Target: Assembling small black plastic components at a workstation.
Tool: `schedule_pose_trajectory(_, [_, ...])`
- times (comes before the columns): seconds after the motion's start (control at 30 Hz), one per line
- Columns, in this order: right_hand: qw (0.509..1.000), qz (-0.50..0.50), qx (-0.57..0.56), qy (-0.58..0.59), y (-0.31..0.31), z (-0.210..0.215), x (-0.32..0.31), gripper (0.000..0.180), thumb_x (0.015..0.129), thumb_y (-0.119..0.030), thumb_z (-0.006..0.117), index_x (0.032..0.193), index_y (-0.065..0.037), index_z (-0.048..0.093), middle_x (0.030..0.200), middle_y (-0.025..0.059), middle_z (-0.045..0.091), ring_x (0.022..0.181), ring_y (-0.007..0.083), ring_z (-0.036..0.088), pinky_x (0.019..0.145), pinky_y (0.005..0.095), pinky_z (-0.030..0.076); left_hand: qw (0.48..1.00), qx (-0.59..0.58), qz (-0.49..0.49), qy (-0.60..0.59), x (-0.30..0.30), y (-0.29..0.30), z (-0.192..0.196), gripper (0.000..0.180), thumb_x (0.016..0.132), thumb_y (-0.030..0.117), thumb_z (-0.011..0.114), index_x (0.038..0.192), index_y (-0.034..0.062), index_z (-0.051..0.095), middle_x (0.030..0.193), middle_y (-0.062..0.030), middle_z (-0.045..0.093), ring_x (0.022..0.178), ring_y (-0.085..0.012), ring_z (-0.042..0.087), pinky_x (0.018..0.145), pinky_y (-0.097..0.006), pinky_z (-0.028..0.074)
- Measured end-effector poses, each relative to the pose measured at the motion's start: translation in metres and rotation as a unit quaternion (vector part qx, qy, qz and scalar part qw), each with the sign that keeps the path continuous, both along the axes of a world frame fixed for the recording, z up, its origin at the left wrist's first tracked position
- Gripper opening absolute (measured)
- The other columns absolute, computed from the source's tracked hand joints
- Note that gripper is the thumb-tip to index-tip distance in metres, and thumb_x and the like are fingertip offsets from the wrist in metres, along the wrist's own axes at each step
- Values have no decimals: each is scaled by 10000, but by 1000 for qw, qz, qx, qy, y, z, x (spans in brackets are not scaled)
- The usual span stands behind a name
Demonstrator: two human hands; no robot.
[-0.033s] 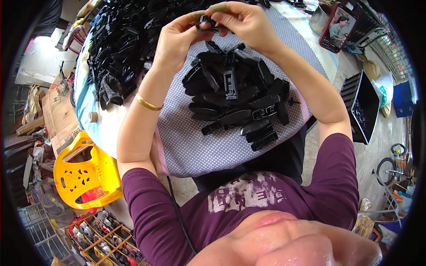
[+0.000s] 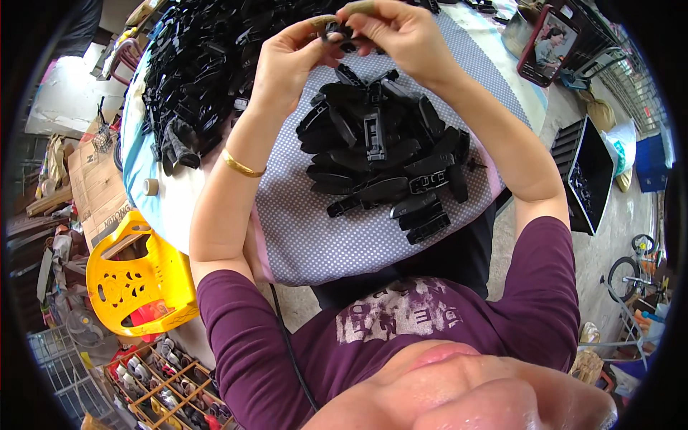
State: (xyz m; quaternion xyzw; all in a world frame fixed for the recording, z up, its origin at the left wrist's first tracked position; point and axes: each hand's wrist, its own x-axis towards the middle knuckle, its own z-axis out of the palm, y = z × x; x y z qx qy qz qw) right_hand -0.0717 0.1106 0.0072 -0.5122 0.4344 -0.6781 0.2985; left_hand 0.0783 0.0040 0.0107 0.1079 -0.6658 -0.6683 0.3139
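Both my hands meet at the far edge of the view over a small black plastic part (image 2: 334, 30). My left hand (image 2: 287, 63) pinches it between thumb and index finger. My right hand (image 2: 408, 41) closes on the same part from the other side, its fingertips covering much of it. Beige wraps cover both index fingertips. Nearer to me, a heap of black plastic pieces (image 2: 373, 140), long and rounded with slotted frames, lies on a grey dotted cloth (image 2: 297, 247). One slotted piece rests on top.
A much larger mound of black parts (image 2: 208, 61) covers the table's far left. Near it lies a tape roll (image 2: 150, 187). A yellow plastic chair (image 2: 132, 287) stands at left. On the right are a propped phone (image 2: 548, 46) and a black crate (image 2: 582, 175).
My right fingers have shifted very slightly on the small black part. Both hands stay in nearly the same place, and the heap is unchanged.
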Motion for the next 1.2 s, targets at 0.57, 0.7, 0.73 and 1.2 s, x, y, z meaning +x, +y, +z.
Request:
schedule_pose_trajectory(0.57, [934,-174,-31,312,4,3,6,274,894,-252,632,1028,-15,655,823,50,671,698,113,632,623,243,512,996,47,29,69,2,-12,-11,275,887,33,599,1159,1,623,1050,-111,663,951,-174,628,912,-299,497])
schedule_pose_trajectory(0.7, [954,-11,123,272,5,-3,-4,381,869,-343,656,1077,-23,651,826,51,679,694,112,645,622,234,523,998,-18,18,51,4,-4,-1,255,895,28,584,1144,1,635,1059,-122,664,969,-183,627,935,-298,478])
schedule_pose_trajectory(0.73, [951,-7,120,284,7,1,-3,372,866,-320,664,1079,-15,652,823,51,678,699,106,640,619,239,520,998,-36,10,48,4,-6,-2,249,896,27,581,1137,1,639,1057,-125,665,979,-184,626,942,-296,472])
schedule_pose_trajectory(1.2, [969,-144,178,95,-24,5,-99,309,893,-301,630,990,-9,657,866,85,687,717,126,642,636,270,504,949,-299,-56,-89,25,39,56,285,849,-1,626,1134,3,630,1046,-89,670,855,-133,622,751,-243,506])
